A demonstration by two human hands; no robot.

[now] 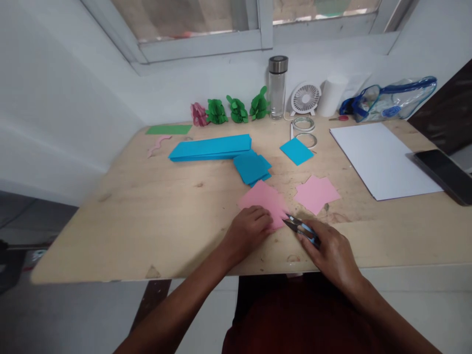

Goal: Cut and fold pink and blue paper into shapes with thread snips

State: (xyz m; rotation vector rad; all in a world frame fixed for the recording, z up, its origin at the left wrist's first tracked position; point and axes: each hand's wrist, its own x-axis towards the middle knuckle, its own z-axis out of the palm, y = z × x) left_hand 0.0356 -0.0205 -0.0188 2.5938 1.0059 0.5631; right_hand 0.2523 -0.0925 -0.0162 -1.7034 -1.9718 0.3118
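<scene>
My left hand has its fingers curled over the near edge of a pile of pink paper. In my right hand is a pair of thread snips with blue handles. Their dark blades are parted and point left, at the right edge of that pink paper. A second small pile of pink paper squares lies beyond the snips, to the right. Just past the left hand's paper are several blue paper squares, overlapping the end of a stack of blue strips.
A single blue square lies near tape rolls. Folded green paper shapes, a glass bottle, a small fan and a clear pouch line the wall. White sheets and a phone lie right.
</scene>
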